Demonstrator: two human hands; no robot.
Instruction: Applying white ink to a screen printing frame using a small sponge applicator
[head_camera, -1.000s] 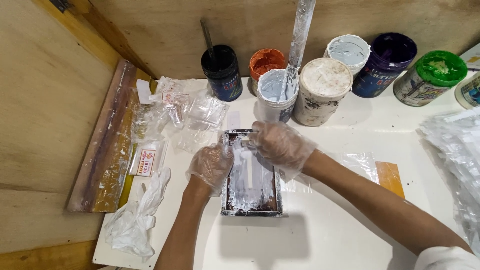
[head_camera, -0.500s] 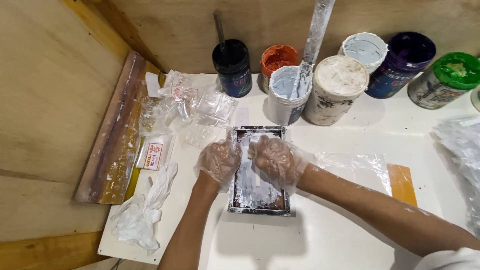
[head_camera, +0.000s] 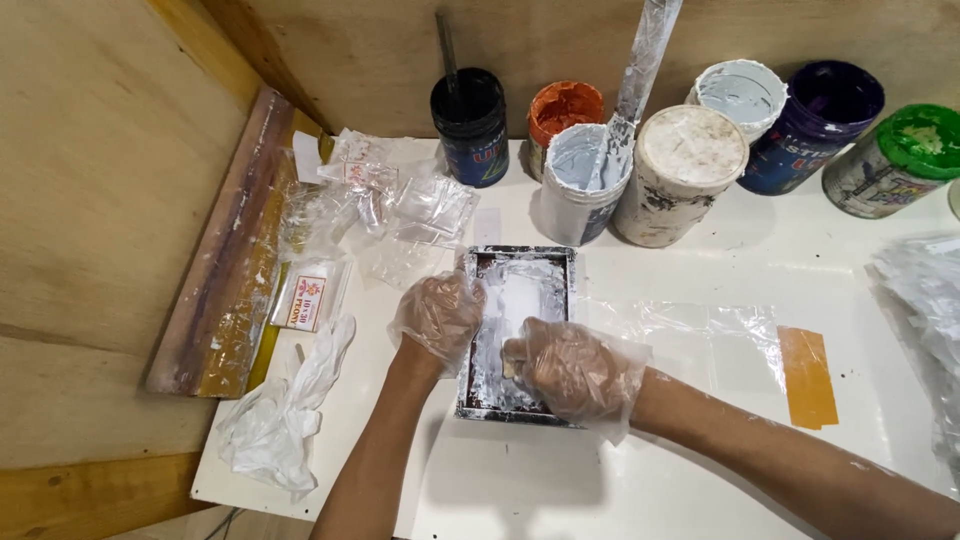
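A small dark-rimmed rectangular frame (head_camera: 520, 254) smeared with white paint lies flat on the white table (head_camera: 700, 480). My left hand (head_camera: 438, 318), in a clear plastic glove, grips the frame's left edge. My right hand (head_camera: 572, 368), also gloved, is curled over the near end of the frame and presses down on its painted surface. Its fingers seem closed on a small scraper, which is mostly hidden under the hand.
Paint tubs line the back wall: black (head_camera: 470, 120), orange (head_camera: 565, 108), an open white one with a stir stick (head_camera: 585, 185), a lidded white one (head_camera: 690, 170), purple (head_camera: 825, 120) and green-lidded (head_camera: 895, 155). A long wooden squeegee (head_camera: 225, 260), plastic bags (head_camera: 400, 210) and a spare glove (head_camera: 285, 410) lie left; an orange-striped clear bag (head_camera: 740, 340) lies right.
My right hand has slid from the far end of the frame down to its near end. My left hand stayed on the frame's left edge.
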